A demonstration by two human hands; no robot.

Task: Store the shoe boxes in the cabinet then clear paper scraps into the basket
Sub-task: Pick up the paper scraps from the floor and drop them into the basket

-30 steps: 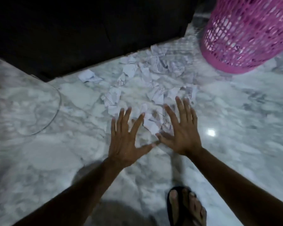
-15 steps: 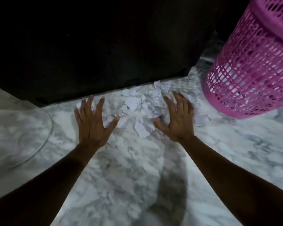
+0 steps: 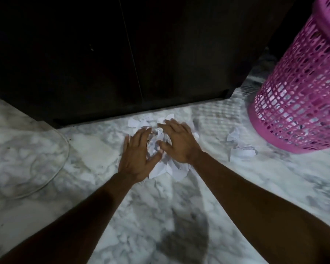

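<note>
Left hand (image 3: 136,159) and right hand (image 3: 177,141) are drawing together, unclenched fingers (image 3: 141,136) raking the once-scattered paper scraps (image 3: 171,169) into one heap, nearly ready for the pink basket (image 3: 301,92).

One left hand (image 3: 136,159), one right hand (image 3: 180,144), one pink basket (image 3: 297,88), one dark cabinet (image 3: 103,54), one heap of paper scraps (image 3: 174,169), too many to count

The white paper scraps (image 3: 175,171) lie gathered in a crumpled heap on the marble floor (image 3: 84,149), just in front of the dark cabinet (image 3: 160,54), whose two doors are closed. Some loose pieces (image 3: 242,153) lie apart, to the right of the heap. The pink lattice basket (image 3: 301,88) stands upright at the far right, near these pieces.
</note>
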